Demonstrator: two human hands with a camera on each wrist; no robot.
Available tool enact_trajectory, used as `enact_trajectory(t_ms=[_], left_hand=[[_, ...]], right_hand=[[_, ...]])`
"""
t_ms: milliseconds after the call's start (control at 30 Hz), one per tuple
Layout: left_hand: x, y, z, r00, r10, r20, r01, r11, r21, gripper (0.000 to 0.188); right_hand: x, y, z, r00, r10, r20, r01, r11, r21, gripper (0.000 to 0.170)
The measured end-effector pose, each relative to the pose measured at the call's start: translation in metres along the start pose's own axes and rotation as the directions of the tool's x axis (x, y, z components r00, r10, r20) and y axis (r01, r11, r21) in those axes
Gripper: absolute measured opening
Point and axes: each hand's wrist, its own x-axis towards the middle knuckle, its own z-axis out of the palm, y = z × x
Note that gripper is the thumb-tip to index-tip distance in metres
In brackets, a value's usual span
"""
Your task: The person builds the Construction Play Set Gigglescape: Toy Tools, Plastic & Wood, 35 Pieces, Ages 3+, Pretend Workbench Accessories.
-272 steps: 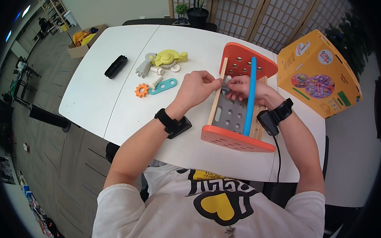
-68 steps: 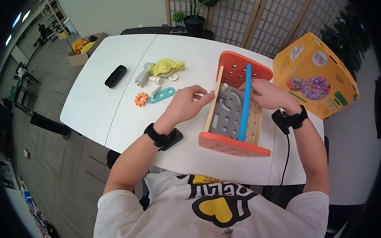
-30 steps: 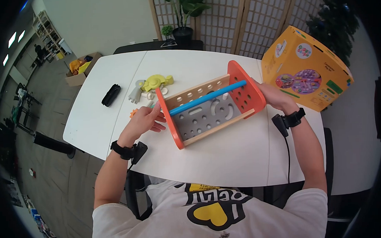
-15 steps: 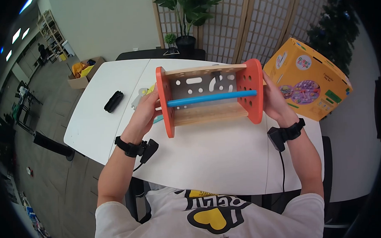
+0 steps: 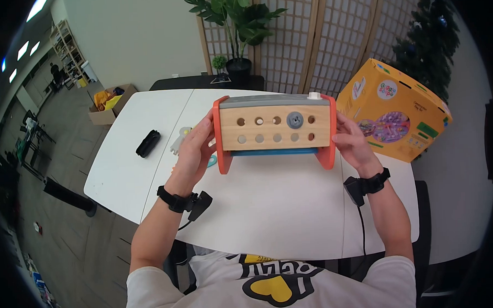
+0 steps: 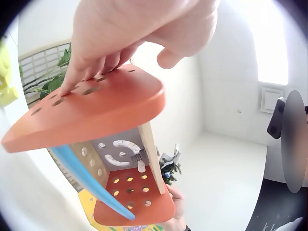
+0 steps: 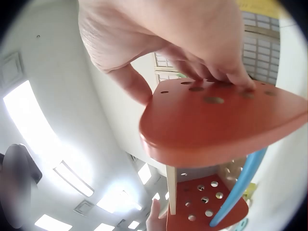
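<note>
Between my two hands is a toy toolbox with orange end panels, its wooden side (image 5: 256,130) with two rows of holes turned toward the head camera. A grey round bolt head (image 5: 294,119) sits in one upper hole. The grey pegboard lies along the top, where a white bolt head (image 5: 314,95) stands up at the right. My left hand (image 5: 195,150) lays extended fingers against the left orange panel (image 6: 91,110), its thumb off it. My right hand (image 5: 359,144) presses fingertips on the right orange panel (image 7: 216,125), thumb at its edge. The blue handle (image 5: 273,152) shows underneath.
Left of the toolbox on the white table (image 5: 259,213) lie a grey toy piece (image 5: 178,143) and a teal strip (image 5: 212,161), partly behind my left hand. A black case (image 5: 148,144) lies farther left. A yellow carton (image 5: 394,111) stands at the right.
The left hand left the toolbox's inner side for its end panel. The toolbox was turned sideways, then rolled so its open inside faces away and its holed wooden side faces the head camera.
</note>
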Motion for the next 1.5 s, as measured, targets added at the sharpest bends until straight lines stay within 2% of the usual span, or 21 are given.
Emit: enact_trajectory(t_ms=[33,133,400,600,700,767,800,833,900,933,1000,1100,1233,1300,1400,1500], left_hand=[[0.001,-0.01,-0.002,0.999,0.005,-0.043,-0.004,1.0,0.014,0.075],[-0.002,-0.021,-0.004,0.999,0.002,-0.048,0.0,0.999,0.033,0.074],[-0.018,-0.03,-0.002,0.997,-0.036,-0.063,0.039,0.998,0.041,0.057],[-0.03,-0.036,-0.004,1.0,0.003,0.005,-0.003,0.987,0.162,0.049],[-0.039,-0.029,0.0,0.999,-0.039,0.016,0.035,0.982,0.184,0.05],[-0.04,-0.036,-0.008,1.0,0.015,-0.001,-0.014,0.96,0.281,0.043],[-0.04,-0.037,-0.012,0.999,0.043,-0.008,-0.038,0.944,0.329,0.04],[-0.038,-0.034,-0.019,0.999,0.043,-0.033,-0.021,0.863,0.506,0.036],[-0.033,-0.02,-0.039,0.995,0.054,-0.083,0.034,0.602,0.798,0.028],[-0.031,-0.017,-0.051,0.992,0.086,-0.093,0.036,0.512,0.858,0.026],[-0.026,-0.022,-0.079,0.984,0.146,-0.097,0.047,0.313,0.949,0.022],[-0.022,-0.029,-0.106,0.99,0.04,-0.137,0.127,0.197,0.972,0.023],[-0.016,-0.037,-0.1,0.975,-0.075,-0.209,0.213,0.061,0.975,0.026],[-0.012,-0.043,-0.1,0.973,-0.097,-0.209,0.206,-0.047,0.978,0.027],[-0.01,-0.057,-0.113,0.987,-0.063,-0.149,0.146,-0.048,0.988,0.024],[-0.014,-0.045,-0.113,0.979,-0.042,-0.199,0.203,0.095,0.975,0.024]], right_hand=[[-0.001,0.007,-0.003,1.0,-0.011,-0.005,0.011,1.0,-0.006,0.092],[-0.003,0.026,-0.011,0.999,-0.035,-0.01,0.034,0.999,-0.016,0.102],[-0.013,0.049,-0.011,0.999,-0.034,-0.013,0.034,0.999,0.002,0.11],[-0.014,0.051,-0.015,0.997,-0.078,-0.012,0.078,0.997,0.0,0.1],[-0.015,0.053,-0.009,0.994,-0.101,-0.037,0.1,0.995,-0.018,0.091],[-0.014,0.044,-0.002,0.99,-0.036,-0.139,0.028,0.998,-0.057,0.08],[-0.013,0.04,0.002,0.982,-0.006,-0.19,-0.009,0.997,-0.074,0.074],[-0.008,0.04,0.002,0.962,-0.069,-0.263,0.017,0.981,-0.193,0.068],[0.002,0.043,0.004,0.902,-0.216,-0.375,0.043,0.907,-0.419,0.057],[0.005,0.041,0.013,0.872,-0.364,-0.327,0.14,0.826,-0.546,0.053],[0.006,0.032,0.041,0.766,-0.617,-0.179,0.299,0.589,-0.751,0.046],[0.004,0.021,0.086,0.645,-0.747,0.161,0.498,0.251,-0.83,0.041],[0.01,0.039,0.144,0.647,-0.611,0.457,0.686,0.202,-0.699,0.03],[0.014,0.05,0.176,0.718,-0.505,0.479,0.665,0.294,-0.687,0.024],[0.02,0.074,0.2,0.769,-0.273,0.578,0.639,0.325,-0.697,0.024],[0.036,0.116,0.222,0.773,-0.04,0.634,0.619,0.27,-0.737,0.031]])
